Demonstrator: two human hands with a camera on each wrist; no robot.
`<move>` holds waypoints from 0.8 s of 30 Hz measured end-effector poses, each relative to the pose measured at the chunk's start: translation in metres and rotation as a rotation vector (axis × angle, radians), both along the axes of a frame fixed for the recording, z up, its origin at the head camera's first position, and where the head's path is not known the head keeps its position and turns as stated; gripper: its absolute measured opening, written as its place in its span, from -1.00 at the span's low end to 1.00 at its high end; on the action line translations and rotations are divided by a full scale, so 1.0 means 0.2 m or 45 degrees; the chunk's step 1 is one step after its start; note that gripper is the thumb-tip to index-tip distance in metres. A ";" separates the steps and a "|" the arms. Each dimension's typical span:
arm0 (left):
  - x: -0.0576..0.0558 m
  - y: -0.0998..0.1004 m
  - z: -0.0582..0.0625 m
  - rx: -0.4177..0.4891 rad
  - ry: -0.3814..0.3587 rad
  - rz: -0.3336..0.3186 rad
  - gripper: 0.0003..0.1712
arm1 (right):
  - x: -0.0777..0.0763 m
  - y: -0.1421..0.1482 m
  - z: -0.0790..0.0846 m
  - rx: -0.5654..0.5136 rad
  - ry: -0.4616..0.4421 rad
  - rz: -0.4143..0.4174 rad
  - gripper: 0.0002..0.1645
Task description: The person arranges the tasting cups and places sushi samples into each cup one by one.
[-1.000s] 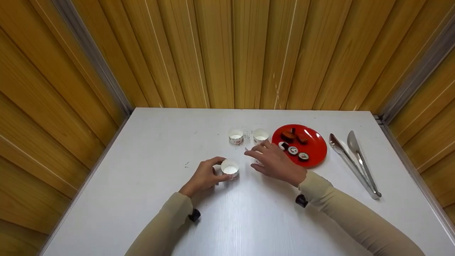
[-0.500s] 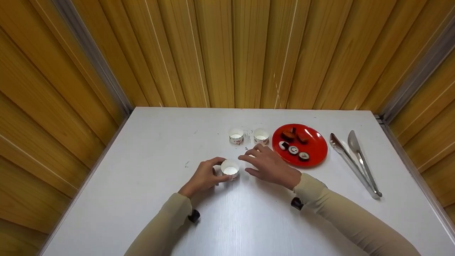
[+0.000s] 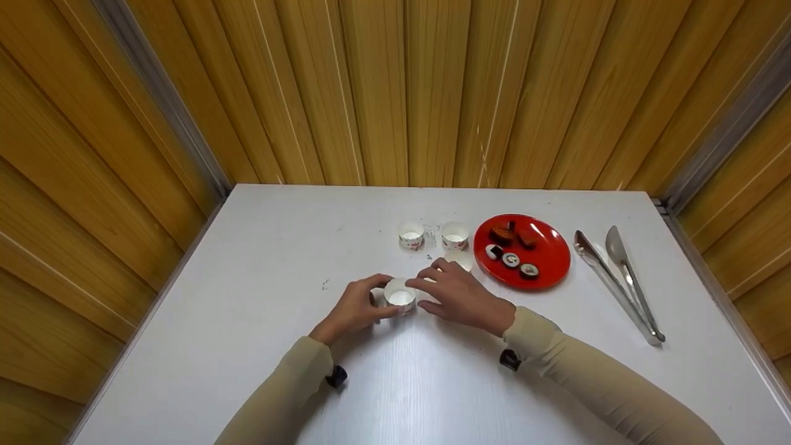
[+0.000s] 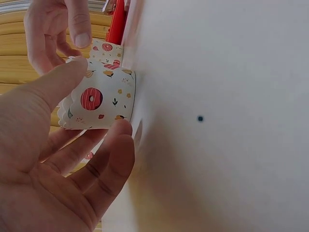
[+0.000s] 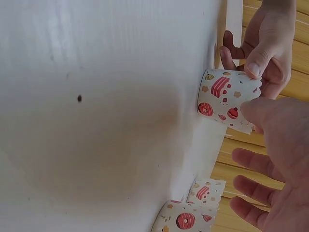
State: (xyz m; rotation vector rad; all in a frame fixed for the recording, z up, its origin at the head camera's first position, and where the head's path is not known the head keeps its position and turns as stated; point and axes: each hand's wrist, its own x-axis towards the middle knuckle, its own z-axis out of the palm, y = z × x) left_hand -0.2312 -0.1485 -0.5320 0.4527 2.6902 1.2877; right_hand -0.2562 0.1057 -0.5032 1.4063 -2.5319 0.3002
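In the head view my left hand (image 3: 355,307) grips a white paper baking cup (image 3: 400,296), thumb on the near side and fingers round the far side. The cup stands upright; the left wrist view shows its printed doughnut (image 4: 91,99) and scalloped rim. My right hand (image 3: 460,296) is at the cup's right side, its index finger over the rim and its thumb beside the wall; its other fingers spread loosely. Another baking cup (image 3: 458,259) stands just beyond the right hand, partly hidden by it.
Two more baking cups, a left one (image 3: 411,236) and a right one (image 3: 455,236), stand farther back. A red plate (image 3: 550,269) on the right bears several sushi pieces (image 3: 510,259). Metal tongs (image 3: 618,287) lie right of it on the white table (image 3: 296,235). Wood-patterned walls surround the table.
My right hand has moved left and nearer from the cup beside the plate to the one in my left hand, uncovering part of that other cup. The left hand has stayed in place.
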 end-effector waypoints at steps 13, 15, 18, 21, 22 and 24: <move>0.03 0.00 0.01 0.009 0.056 -0.037 -0.34 | 0.03 -0.04 -0.02 0.004 -0.048 0.038 -0.61; 0.04 -0.01 0.01 0.012 0.066 -0.047 -0.35 | 0.04 -0.05 -0.02 0.013 -0.038 0.043 -0.64; 0.05 -0.01 0.01 0.016 0.061 -0.057 -0.35 | 0.04 -0.05 -0.03 0.012 -0.002 0.057 -0.67; 0.06 -0.02 0.00 0.026 0.052 -0.072 -0.35 | 0.04 -0.05 -0.03 0.007 0.034 0.074 -0.70; 0.07 -0.02 0.00 0.027 0.054 -0.080 -0.35 | 0.04 -0.05 -0.04 0.004 0.047 0.080 -0.71; 0.07 -0.02 0.00 0.030 0.062 -0.093 -0.35 | 0.05 -0.06 -0.04 0.004 0.074 0.089 -0.73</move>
